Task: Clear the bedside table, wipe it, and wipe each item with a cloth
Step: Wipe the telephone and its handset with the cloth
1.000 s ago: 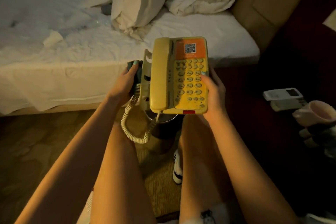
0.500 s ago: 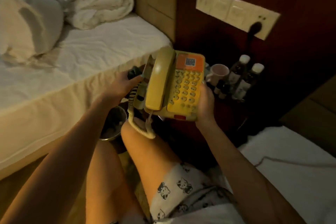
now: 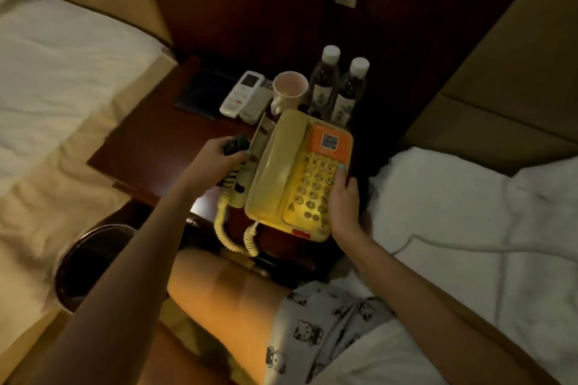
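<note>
Ideally, the right grip (image 3: 344, 206) is clamping the telephone (image 3: 281, 178) steady while the left grip (image 3: 219, 156), clutching the dark cloth (image 3: 234, 144), is rubbing its left side, avoiding the cord (image 3: 222, 228).

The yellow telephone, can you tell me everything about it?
The yellow plastic push-button telephone has its handset in the cradle, round keys, an orange label with a QR code, a red strip at the bottom and a coiled yellow cord hanging down. It is tilted over the dark wooden bedside table. The right hand grips its right edge; the left hand holds a dark cloth at its left side.
</note>
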`<state>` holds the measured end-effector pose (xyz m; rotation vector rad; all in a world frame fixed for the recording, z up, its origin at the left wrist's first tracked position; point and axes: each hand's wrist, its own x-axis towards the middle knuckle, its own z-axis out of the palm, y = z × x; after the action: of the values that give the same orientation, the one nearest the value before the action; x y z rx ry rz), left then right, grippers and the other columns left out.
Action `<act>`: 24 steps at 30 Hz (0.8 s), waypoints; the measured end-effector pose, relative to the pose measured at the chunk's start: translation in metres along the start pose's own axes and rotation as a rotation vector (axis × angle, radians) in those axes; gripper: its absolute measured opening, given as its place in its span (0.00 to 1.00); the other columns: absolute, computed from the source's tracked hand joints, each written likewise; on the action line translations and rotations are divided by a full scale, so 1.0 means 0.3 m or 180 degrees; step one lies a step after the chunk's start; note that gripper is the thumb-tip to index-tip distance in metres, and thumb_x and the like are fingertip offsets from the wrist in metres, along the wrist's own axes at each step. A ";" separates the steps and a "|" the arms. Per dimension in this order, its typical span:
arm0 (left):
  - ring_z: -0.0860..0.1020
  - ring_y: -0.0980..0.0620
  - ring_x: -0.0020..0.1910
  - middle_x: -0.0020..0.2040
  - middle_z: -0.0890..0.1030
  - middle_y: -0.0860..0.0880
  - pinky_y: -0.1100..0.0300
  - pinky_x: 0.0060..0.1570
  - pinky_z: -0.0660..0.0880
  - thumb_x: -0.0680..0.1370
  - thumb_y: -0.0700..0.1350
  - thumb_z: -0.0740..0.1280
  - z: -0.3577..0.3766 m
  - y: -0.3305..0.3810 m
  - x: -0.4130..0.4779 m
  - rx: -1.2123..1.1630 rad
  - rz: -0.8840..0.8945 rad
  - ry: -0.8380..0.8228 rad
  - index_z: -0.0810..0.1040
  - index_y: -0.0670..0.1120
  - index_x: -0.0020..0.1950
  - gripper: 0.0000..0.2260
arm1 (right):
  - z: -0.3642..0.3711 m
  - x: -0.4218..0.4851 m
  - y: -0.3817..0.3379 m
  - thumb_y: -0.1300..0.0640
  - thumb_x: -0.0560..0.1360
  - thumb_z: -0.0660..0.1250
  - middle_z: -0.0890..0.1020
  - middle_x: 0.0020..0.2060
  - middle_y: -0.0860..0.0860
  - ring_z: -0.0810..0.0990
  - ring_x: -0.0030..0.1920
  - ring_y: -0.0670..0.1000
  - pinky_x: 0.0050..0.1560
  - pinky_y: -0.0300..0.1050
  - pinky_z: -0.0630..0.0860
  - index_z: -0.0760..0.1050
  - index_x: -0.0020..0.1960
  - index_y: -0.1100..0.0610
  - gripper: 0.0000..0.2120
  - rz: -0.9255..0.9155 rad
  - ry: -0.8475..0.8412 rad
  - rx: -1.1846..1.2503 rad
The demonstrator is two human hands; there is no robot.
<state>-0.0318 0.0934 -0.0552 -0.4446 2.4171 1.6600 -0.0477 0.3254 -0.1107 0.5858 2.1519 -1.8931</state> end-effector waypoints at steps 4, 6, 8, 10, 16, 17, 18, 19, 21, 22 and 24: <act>0.77 0.64 0.31 0.33 0.80 0.58 0.68 0.34 0.73 0.78 0.38 0.67 -0.008 -0.066 0.042 -0.0081 -0.0143 -0.0108 0.79 0.52 0.44 0.08 | 0.041 -0.025 0.014 0.41 0.81 0.51 0.79 0.52 0.52 0.79 0.52 0.52 0.53 0.50 0.75 0.69 0.63 0.57 0.23 0.0367 0.0308 -0.0064; 0.79 0.63 0.32 0.35 0.80 0.55 0.67 0.33 0.76 0.78 0.38 0.67 -0.028 -0.068 0.046 -0.0148 -0.0360 -0.0200 0.78 0.52 0.44 0.09 | 0.066 -0.036 -0.009 0.39 0.80 0.51 0.79 0.55 0.53 0.79 0.54 0.52 0.58 0.53 0.75 0.69 0.66 0.57 0.25 0.0528 0.0421 -0.0074; 0.82 0.54 0.38 0.40 0.81 0.50 0.60 0.37 0.80 0.79 0.39 0.67 -0.048 -0.055 0.057 -0.0187 -0.0513 -0.0310 0.79 0.50 0.47 0.06 | 0.081 -0.039 -0.043 0.39 0.80 0.52 0.80 0.52 0.52 0.80 0.51 0.51 0.56 0.53 0.76 0.72 0.62 0.56 0.24 0.0650 0.0484 -0.0128; 0.82 0.53 0.38 0.41 0.81 0.49 0.60 0.35 0.79 0.79 0.38 0.66 -0.062 -0.027 0.074 -0.0138 -0.0628 -0.0389 0.78 0.46 0.51 0.04 | 0.082 -0.032 -0.080 0.40 0.80 0.53 0.82 0.48 0.53 0.82 0.48 0.52 0.54 0.53 0.78 0.76 0.56 0.56 0.22 0.0791 0.0469 -0.0278; 0.78 0.60 0.35 0.44 0.79 0.49 0.72 0.28 0.73 0.80 0.36 0.63 -0.014 0.039 0.123 0.0528 -0.0598 -0.0601 0.75 0.38 0.59 0.09 | 0.004 -0.034 -0.119 0.48 0.83 0.50 0.79 0.36 0.51 0.77 0.35 0.48 0.35 0.40 0.70 0.74 0.40 0.56 0.22 0.1063 0.0137 -0.0935; 0.78 0.60 0.38 0.46 0.79 0.48 0.73 0.29 0.73 0.79 0.36 0.63 -0.006 0.036 0.125 0.0556 -0.0589 -0.0600 0.75 0.38 0.62 0.11 | -0.010 -0.034 -0.120 0.49 0.84 0.50 0.78 0.35 0.51 0.76 0.35 0.46 0.34 0.40 0.70 0.74 0.40 0.57 0.21 0.1038 0.0053 -0.1039; 0.78 0.60 0.39 0.48 0.79 0.48 0.73 0.29 0.73 0.79 0.36 0.63 0.007 0.030 0.132 0.0602 -0.0599 -0.0628 0.74 0.39 0.64 0.13 | -0.027 -0.027 -0.126 0.50 0.84 0.49 0.78 0.35 0.50 0.75 0.34 0.45 0.34 0.38 0.70 0.74 0.41 0.58 0.21 0.1053 0.0001 -0.1143; 0.78 0.59 0.41 0.49 0.79 0.49 0.73 0.31 0.73 0.79 0.37 0.63 0.023 0.028 0.136 0.0656 -0.0604 -0.0651 0.74 0.41 0.65 0.14 | -0.045 -0.014 -0.129 0.50 0.84 0.49 0.78 0.35 0.50 0.75 0.34 0.45 0.33 0.37 0.70 0.75 0.43 0.59 0.21 0.1076 -0.0031 -0.1229; 0.79 0.58 0.44 0.50 0.80 0.50 0.71 0.36 0.73 0.79 0.37 0.64 0.051 0.008 0.138 0.0746 -0.0611 -0.0690 0.75 0.43 0.66 0.15 | -0.071 0.010 -0.120 0.49 0.83 0.49 0.78 0.35 0.51 0.75 0.34 0.46 0.34 0.40 0.69 0.76 0.44 0.61 0.22 0.1154 -0.0117 -0.1335; 0.80 0.57 0.45 0.50 0.80 0.50 0.70 0.37 0.74 0.79 0.37 0.64 0.062 -0.003 0.141 0.0749 -0.0641 -0.0687 0.75 0.43 0.66 0.15 | -0.078 0.020 -0.114 0.48 0.83 0.50 0.78 0.35 0.51 0.75 0.34 0.46 0.34 0.41 0.68 0.76 0.44 0.60 0.23 0.1188 -0.0147 -0.1372; 0.81 0.53 0.46 0.51 0.81 0.48 0.69 0.38 0.74 0.78 0.37 0.64 0.076 -0.024 0.158 0.0802 -0.0694 -0.0616 0.76 0.42 0.66 0.15 | -0.084 0.041 -0.100 0.48 0.83 0.50 0.77 0.33 0.51 0.74 0.33 0.47 0.34 0.42 0.68 0.74 0.39 0.58 0.23 0.1203 -0.0189 -0.1399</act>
<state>-0.0743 0.1054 -0.0844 -0.4641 2.3004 1.2306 -0.0690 0.3493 -0.0851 0.7604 2.1355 -1.1847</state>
